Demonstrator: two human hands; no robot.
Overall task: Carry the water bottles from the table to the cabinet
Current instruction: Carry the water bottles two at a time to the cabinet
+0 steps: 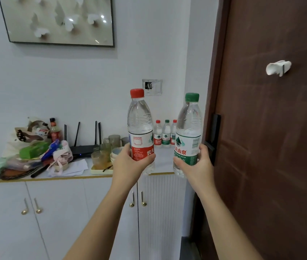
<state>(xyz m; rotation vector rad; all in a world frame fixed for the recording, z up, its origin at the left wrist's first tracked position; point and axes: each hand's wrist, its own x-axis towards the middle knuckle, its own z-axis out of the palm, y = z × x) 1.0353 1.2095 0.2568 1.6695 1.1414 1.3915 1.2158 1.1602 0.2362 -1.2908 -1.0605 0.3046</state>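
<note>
We held two water bottles up in front of the white cabinet (55, 212). Our left hand (130, 164) was wrapped round the low part of the red-capped bottle (140, 119), with the fingers curled over its red label. Our right hand (197, 166) was wrapped round the low part of the green-capped bottle (188, 128), on its green label. Both bottles were up in the air and stood straight. They were side by side but did not touch, and both had their caps on.

Between them, farther back, three more water bottles (166, 135) stood in a row on the cabinet top (163, 164), close to the wall. The caps went red, green, red. The last one was partly hidden behind the green-capped bottle.

To the left on the cabinet top there was a pale yellow tray (100, 172) with glasses on it, and a stack of bowls (115, 153) just beside it. Behind those sat a black router (82, 148) with its sticks pointing up. Farther left lay a messy pile of bags (27, 147), with a sauce bottle (55, 131) standing behind it.

The cabinet doors were closed and had little gold handles (38, 206). A framed picture (58, 19) of white butterflies hung on the wall above. A big brown door (270, 147) stood on the right.
</note>
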